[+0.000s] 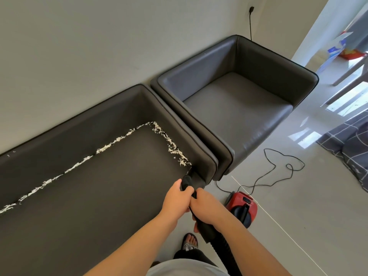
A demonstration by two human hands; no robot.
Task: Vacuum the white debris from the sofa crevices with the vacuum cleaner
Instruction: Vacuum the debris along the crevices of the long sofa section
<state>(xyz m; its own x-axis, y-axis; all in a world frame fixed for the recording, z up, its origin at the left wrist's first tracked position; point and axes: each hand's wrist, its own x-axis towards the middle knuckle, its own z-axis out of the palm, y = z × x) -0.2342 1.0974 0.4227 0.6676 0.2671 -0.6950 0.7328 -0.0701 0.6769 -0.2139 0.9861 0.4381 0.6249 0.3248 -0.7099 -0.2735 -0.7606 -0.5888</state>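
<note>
We grip the black vacuum wand (205, 226) with both hands. Our left hand (176, 198) is forward on it, fingers curled tight round the narrow black nozzle (187, 179) just behind its tip. Our right hand (207, 208) sits just behind, touching the left, fingers wrapped over the thicker handle part, from which the ribbed hose (223, 250) runs down toward our body. The nozzle tip points into the crevice at the front right corner of the dark sofa (99, 196), where the seat meets the right armrest; whether the tip touches the leather we cannot tell.

The white debris (111, 145) lies as a ragged line of shreds along the crevice between seat and backrest, running from the far left to the back right corner. From there a second strip (175, 148) follows the armrest crevice forward, ending just beside the nozzle tip.

The red vacuum cleaner (242, 206) stands on the pale tiled floor (298, 206) to our right, near the sofa's front corner. Its black cord (278, 168) loops across the floor. A grey armchair (239, 108) stands just beside the sofa's right armrest. Our sandalled foot (190, 241) shows below the hands.
</note>
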